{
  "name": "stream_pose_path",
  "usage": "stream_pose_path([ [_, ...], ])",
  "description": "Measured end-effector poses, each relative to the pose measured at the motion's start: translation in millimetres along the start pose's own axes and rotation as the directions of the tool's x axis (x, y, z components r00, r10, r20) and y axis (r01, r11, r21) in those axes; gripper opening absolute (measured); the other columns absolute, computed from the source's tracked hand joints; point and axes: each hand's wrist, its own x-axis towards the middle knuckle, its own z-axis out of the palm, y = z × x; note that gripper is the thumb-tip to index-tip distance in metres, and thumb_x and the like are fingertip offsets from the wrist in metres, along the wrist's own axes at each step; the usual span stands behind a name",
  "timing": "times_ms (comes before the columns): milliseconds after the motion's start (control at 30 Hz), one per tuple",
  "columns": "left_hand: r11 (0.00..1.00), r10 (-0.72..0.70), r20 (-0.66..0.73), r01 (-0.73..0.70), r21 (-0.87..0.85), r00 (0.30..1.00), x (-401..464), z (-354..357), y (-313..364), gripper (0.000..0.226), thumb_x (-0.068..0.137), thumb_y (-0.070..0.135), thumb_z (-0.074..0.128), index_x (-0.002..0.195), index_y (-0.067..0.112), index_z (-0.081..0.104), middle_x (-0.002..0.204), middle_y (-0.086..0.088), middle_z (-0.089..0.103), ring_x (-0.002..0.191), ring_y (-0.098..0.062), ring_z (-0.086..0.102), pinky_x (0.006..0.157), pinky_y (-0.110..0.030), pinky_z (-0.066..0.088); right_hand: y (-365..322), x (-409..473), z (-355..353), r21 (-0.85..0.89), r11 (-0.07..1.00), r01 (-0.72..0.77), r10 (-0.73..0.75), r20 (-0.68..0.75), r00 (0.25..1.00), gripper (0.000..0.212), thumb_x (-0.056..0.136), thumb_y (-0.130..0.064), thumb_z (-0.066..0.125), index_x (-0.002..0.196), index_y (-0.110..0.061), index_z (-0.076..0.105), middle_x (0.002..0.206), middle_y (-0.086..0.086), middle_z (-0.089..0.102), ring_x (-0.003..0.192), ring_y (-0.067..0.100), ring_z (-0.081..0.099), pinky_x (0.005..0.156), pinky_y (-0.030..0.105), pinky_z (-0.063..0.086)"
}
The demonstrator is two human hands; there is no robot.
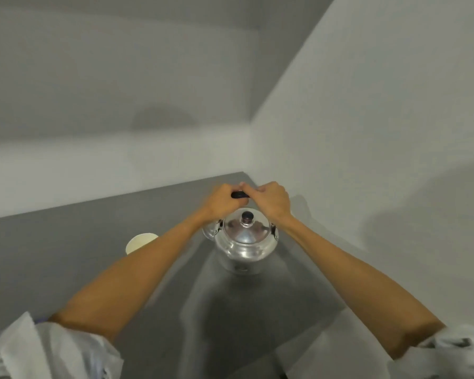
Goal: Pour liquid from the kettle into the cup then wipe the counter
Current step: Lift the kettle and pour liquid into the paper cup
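A shiny metal kettle [245,243] with a dark lid knob stands upright on the grey counter [66,255], near the back right corner. Its black handle [240,194] arches over the lid. My left hand [220,202] and my right hand [274,199] are both closed around that handle from either side. A pale paper cup [140,242] stands to the left of the kettle, partly hidden behind my left forearm. The spout points left, mostly covered by my left wrist.
White walls meet in a corner just behind and to the right of the kettle. A white cloth or sheet [331,348] lies at the counter's near right. Rolled white sleeves show at the bottom corners.
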Motion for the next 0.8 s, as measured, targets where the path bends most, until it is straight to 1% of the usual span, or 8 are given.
stream_pose_path([
  [67,1.0,0.0,-0.054,0.001,0.021,0.999,1,-18,9,0.009,0.081,0.014,0.061,0.082,0.013,0.07,0.052,0.01,0.052,0.043,0.0,0.046,0.045,-0.008,0.036,-20,8,-6,-0.008,0.999,0.043,-0.043,0.004,0.999,0.065,0.077,-0.054,0.062,0.032,-0.018,0.032,0.025,-0.009,0.026,0.027,0.008,0.023,0.042,0.025,0.025],
  [167,0.999,-0.026,-0.112,0.03,0.04,0.993,1,-47,21,0.019,0.08,0.018,0.06,0.076,0.001,0.066,0.054,0.003,0.051,0.047,-0.01,0.042,0.04,-0.01,0.031,-55,19,-12,-0.026,0.994,0.11,-0.11,-0.005,0.994,0.06,0.074,-0.048,0.062,0.033,-0.02,0.029,0.026,-0.009,0.022,0.03,0.009,0.02,0.042,0.025,0.024],
  [267,0.999,-0.031,-0.165,0.036,0.028,0.986,-3,-78,31,0.022,0.081,0.02,0.061,0.063,0.01,0.056,0.055,0.003,0.049,0.046,-0.01,0.04,0.038,-0.009,0.029,-88,27,-15,-0.031,0.988,0.154,-0.155,-0.02,0.988,0.054,0.069,-0.044,0.06,0.036,-0.02,0.025,0.026,-0.008,0.02,0.033,0.012,0.02,0.043,0.027,0.024],
  [333,0.999,-0.021,-0.19,0.029,0.037,0.982,-8,-97,36,0.022,0.082,0.023,0.063,0.066,0.011,0.055,0.058,0.002,0.05,0.051,-0.013,0.044,0.047,-0.012,0.034,-108,32,-14,-0.042,0.983,0.18,-0.181,-0.022,0.983,0.051,0.067,-0.043,0.059,0.036,-0.02,0.026,0.026,-0.008,0.021,0.034,0.013,0.021,0.043,0.028,0.024],
  [433,0.998,-0.01,-0.198,0.021,0.054,0.98,-19,-118,31,0.024,0.082,0.034,0.066,0.079,0.01,0.059,0.07,-0.002,0.055,0.064,-0.018,0.051,0.062,-0.029,0.041,-130,35,-7,-0.072,0.972,0.223,-0.224,-0.01,0.974,0.046,0.065,-0.043,0.058,0.038,-0.019,0.031,0.027,-0.007,0.024,0.036,0.014,0.024,0.043,0.028,0.025],
  [533,0.998,-0.02,-0.198,0.031,0.053,0.98,-35,-131,13,0.036,0.079,0.043,0.069,0.097,0.013,0.059,0.081,0.0,0.059,0.072,-0.016,0.055,0.065,-0.026,0.044,-139,33,6,-0.083,0.964,0.254,-0.253,0.02,0.967,0.039,0.064,-0.044,0.058,0.042,-0.017,0.041,0.035,-0.007,0.031,0.038,0.014,0.029,0.044,0.027,0.028],
  [633,0.996,-0.082,-0.187,0.089,0.027,0.979,-56,-136,-22,0.058,0.074,0.05,0.073,0.116,0.017,0.052,0.109,-0.002,0.062,0.1,-0.016,0.058,0.085,-0.03,0.048,-139,29,24,-0.098,0.95,0.296,-0.289,0.077,0.954,0.045,0.065,-0.045,0.058,0.038,-0.019,0.033,0.033,-0.009,0.027,0.037,0.014,0.025,0.044,0.027,0.026],
  [800,0.959,-0.285,-0.149,0.28,-0.054,0.947,-100,-120,-93,0.102,0.06,0.055,0.081,0.141,0.02,0.03,0.146,-0.002,0.038,0.13,-0.014,0.038,0.098,-0.027,0.033,-129,18,53,-0.149,0.928,0.341,-0.313,0.183,0.932,0.051,0.066,-0.043,0.059,0.04,-0.02,0.022,0.026,-0.005,0.016,0.038,0.014,0.016,0.044,0.027,0.02],
])
